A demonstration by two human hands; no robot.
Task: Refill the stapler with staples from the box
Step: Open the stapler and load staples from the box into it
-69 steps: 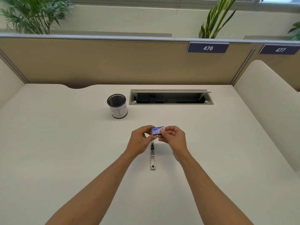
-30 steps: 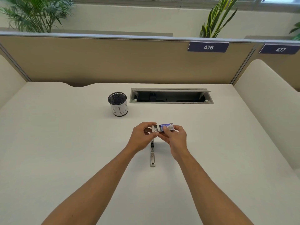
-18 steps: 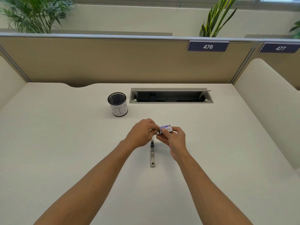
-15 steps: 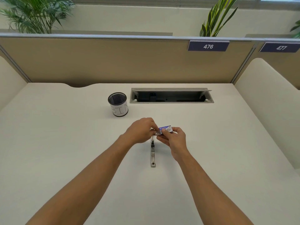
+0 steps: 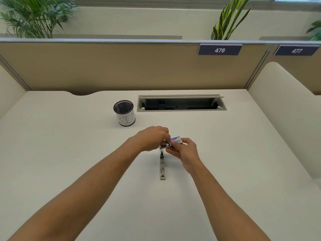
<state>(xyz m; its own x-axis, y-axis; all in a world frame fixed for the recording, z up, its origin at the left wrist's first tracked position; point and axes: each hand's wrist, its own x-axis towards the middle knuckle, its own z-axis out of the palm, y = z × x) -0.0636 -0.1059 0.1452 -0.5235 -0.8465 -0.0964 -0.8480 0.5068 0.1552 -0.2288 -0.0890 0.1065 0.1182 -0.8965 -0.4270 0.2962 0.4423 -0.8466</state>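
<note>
At frame centre, above a cream cubicle desk [image 5: 69, 153], the right hand [image 5: 186, 152] pinches the blue staple box [image 5: 175, 140]; the left hand [image 5: 152, 137] curls fingers at its open end. The stapler [image 5: 162, 168] lies open just below.

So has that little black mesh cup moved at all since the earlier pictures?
No. The mesh cup sits just left of the desk's cable slot, as before; only the camera shifted slightly.

shiny metal stapler [image 5: 162, 168], matt desk [image 5: 69, 145]
</note>
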